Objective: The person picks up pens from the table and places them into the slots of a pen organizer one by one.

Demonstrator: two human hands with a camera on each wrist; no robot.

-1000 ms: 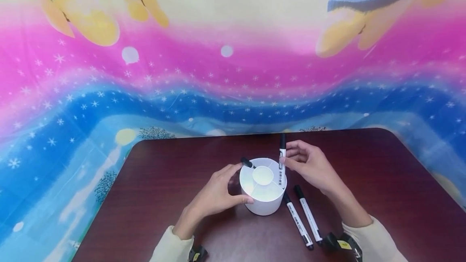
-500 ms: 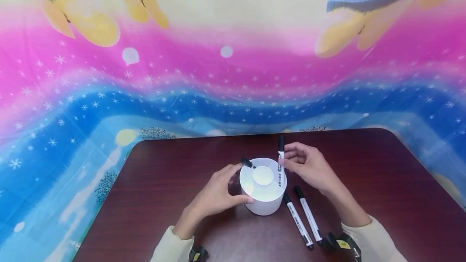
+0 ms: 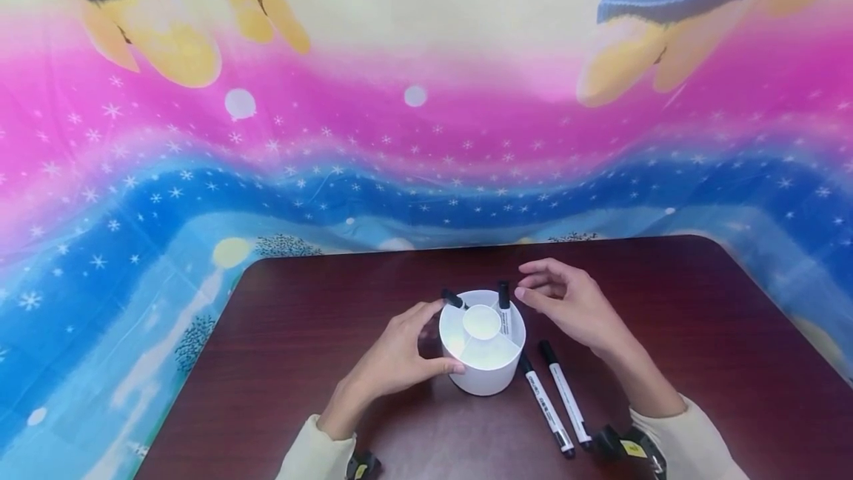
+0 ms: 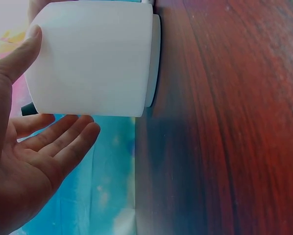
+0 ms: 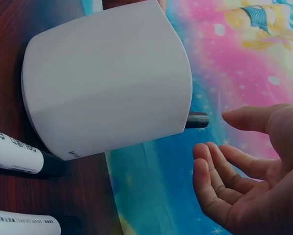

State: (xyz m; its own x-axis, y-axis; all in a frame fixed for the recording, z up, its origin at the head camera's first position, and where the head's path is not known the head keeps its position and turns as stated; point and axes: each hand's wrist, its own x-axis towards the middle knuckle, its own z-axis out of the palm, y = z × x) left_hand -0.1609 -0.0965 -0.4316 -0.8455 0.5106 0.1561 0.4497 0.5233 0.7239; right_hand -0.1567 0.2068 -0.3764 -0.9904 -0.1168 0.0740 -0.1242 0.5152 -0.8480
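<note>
Left hand (image 3: 393,350): got the white holder (image 3: 485,380) between thumb and fingers
Right hand (image 3: 573,306): thumb and fingers apart, just off the leaning marker (image 3: 504,308)
Holder: upright on the surface (image 3: 313,317), second marker (image 3: 452,298) poking out back-left
Loose markers (image 3: 546,407): two, lying to its right

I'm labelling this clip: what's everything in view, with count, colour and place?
Printed backdrop cloth: 1, pink, blue and cream, across the upper head view
Table: 1, dark red-brown, in front of the cloth
Pen organizer: 1, white, standing on the table
Stored markers: 2, white and black, tilted in the organizer
Loose markers: 2, white and black, on the table, right of the organizer
Sleeves: 2, cream, one on each arm
Wrist cameras: 2, black, near the sleeve cuffs
Left hand: 1, bare, holding the organizer's left side
Right hand: 1, bare, beside the organizer, touching nothing
</note>
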